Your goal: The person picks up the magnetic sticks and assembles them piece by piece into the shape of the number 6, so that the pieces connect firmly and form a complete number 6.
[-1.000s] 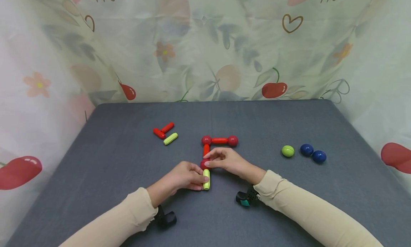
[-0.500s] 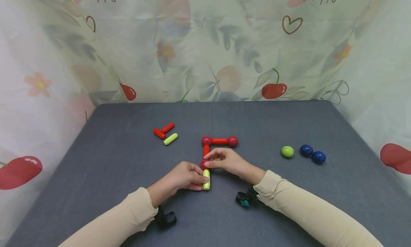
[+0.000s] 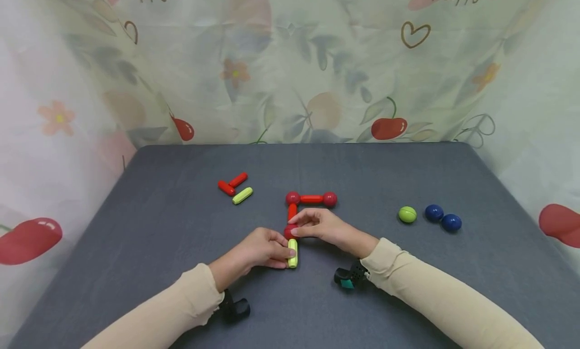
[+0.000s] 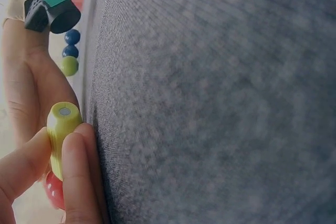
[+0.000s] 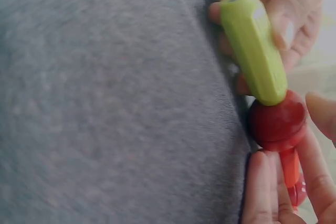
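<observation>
Between thumb and fingers, my left hand [image 3: 263, 248] pinches a yellow-green rod [image 3: 292, 254], whose end shows a grey metal disc in the left wrist view. The rod's far end touches a red ball [image 5: 278, 121]. My right hand [image 3: 323, 228] holds that ball from the right, thumb and fingers around it. From this ball a red rod [image 3: 292, 213] runs away to a second red ball [image 3: 293, 198]. There the chain turns right through another red rod [image 3: 311, 199] to a third red ball [image 3: 330, 199].
Two loose red rods [image 3: 237, 180] and a yellow-green rod [image 3: 242, 195] lie at the back left of the grey table [image 3: 181, 167]. To the right sit a green ball [image 3: 407, 214] and two blue balls [image 3: 434, 213]. A patterned curtain [image 3: 290, 62] hangs behind.
Both hands keep their places on the rod and ball. The whole head view has shifted very slightly; nothing else visibly moved.
</observation>
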Tool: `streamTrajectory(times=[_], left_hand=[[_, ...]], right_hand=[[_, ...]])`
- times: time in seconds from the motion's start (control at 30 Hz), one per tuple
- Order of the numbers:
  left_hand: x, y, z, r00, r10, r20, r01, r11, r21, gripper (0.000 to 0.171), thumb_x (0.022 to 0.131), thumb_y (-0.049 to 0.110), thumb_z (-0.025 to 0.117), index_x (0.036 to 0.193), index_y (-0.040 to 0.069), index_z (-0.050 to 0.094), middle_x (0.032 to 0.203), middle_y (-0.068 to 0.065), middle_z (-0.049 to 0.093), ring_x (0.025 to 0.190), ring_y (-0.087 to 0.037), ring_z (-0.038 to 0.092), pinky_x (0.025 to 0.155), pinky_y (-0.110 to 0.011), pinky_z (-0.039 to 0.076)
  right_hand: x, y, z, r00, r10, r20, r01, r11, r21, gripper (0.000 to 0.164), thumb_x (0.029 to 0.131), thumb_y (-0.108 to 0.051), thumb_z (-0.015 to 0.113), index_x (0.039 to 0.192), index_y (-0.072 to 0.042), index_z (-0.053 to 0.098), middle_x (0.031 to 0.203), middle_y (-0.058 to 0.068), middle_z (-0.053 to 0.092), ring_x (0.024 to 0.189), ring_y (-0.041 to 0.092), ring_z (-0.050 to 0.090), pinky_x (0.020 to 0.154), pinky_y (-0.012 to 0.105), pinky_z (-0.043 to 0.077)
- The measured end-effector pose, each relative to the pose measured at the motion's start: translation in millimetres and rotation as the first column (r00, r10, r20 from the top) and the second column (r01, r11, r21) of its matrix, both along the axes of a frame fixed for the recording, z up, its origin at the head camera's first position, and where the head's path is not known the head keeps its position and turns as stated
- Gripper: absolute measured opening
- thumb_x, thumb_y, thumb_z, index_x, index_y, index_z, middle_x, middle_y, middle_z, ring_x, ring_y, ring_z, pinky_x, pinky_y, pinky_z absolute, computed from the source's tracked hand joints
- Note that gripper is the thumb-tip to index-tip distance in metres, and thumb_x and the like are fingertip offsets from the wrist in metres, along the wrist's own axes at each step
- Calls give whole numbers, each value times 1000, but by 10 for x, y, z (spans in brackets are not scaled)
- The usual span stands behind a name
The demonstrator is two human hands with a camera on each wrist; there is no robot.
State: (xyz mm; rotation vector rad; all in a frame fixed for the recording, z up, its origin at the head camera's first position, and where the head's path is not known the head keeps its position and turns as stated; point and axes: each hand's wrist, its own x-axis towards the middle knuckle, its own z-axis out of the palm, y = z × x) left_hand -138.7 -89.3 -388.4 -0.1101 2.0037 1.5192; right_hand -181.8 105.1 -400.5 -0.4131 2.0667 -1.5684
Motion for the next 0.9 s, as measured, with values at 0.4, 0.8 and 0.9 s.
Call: streamTrajectory(times=[0.4,0.8,0.9], left_hand=[[-24,16,-31,1000,-1,-10,1,1000,-9,24,83,10,76,99,-2,63,79,-7,69,62,-10,65,64,-27,58],[0,-2,-21,1000,9,-14,-9,1000,8,22,83,7,75,98,-2,62,77,-6,67,62,-9,64,64,-27,58],[8,3,-21,1000,3,-22,-3,1000,17,23,83,6,75,99,-3,61,78,-6,67,62,-10,64,64,-27,58]], right_hand=[[103,196,28,996,-66,-66,65,998,-17,37,92,-21,66,124,-3,60,123,15,63,102,15,63,91,29,50],[223,760,90,988,-107,-112,110,994,23,45,93,-23,67,129,0,54,128,20,59,110,21,62,88,23,52],[230,945,127,981,-124,-152,131,991,39,46,93,-24,66,130,0,52,129,21,57,113,22,61,87,21,51]])
